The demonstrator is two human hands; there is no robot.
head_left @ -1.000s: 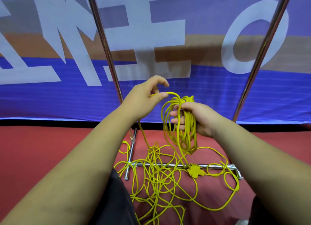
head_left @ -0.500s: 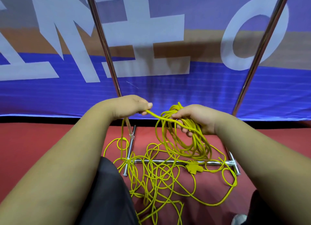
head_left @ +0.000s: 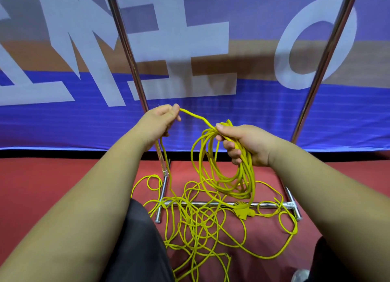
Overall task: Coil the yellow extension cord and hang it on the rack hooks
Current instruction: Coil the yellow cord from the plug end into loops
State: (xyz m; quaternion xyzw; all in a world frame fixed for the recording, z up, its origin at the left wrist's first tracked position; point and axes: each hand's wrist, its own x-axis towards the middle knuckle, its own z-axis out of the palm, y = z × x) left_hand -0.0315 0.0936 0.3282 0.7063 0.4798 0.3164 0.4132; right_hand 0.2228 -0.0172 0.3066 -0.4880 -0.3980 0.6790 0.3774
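My right hand [head_left: 244,144] grips a bundle of loops of the yellow extension cord [head_left: 228,176] that hangs down in front of me. A taut strand runs from it up to my left hand [head_left: 162,119], which pinches the cord between thumb and fingers and trails it down to the floor. Most of the cord lies in a loose tangle [head_left: 200,224] on the red floor around the rack's base bar [head_left: 213,204]. A yellow socket end [head_left: 243,212] rests on that bar. No rack hooks are in view.
Two chrome rack uprights rise at the left [head_left: 126,49] and the right [head_left: 325,55] in front of a blue banner with large white letters [head_left: 190,60]. My dark trouser legs and a shoe tip [head_left: 299,276] sit at the bottom.
My left hand has risen and pulled a new length of cord up and to the left. The right hand tilted, and the held loops now hang more open.
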